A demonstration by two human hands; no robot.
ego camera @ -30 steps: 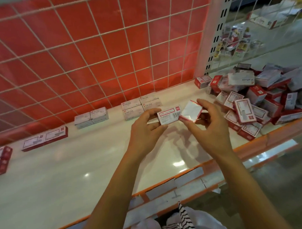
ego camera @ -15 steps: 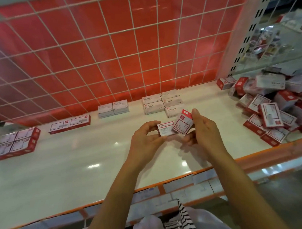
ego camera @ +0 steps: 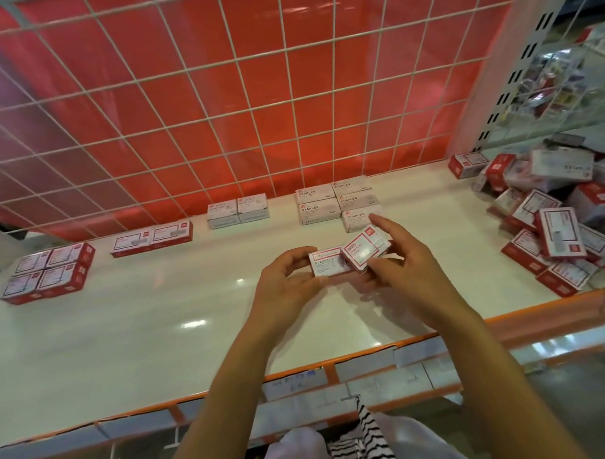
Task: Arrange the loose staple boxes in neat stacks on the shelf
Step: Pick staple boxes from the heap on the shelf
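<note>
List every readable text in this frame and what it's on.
"STAPLES": five grey boxes by the back grid.
"STAPLES", upside down: white box on the loose pile.
Too blurred: white-faced box in the left hand, red-framed box in the right hand, red stacks, shelf-edge tags.

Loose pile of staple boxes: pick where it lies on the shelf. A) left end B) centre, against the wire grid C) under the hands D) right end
D: the jumbled pile fills the right end of the shelf, to the right of the right hand; only squared-up groups sit left and centre.
</note>
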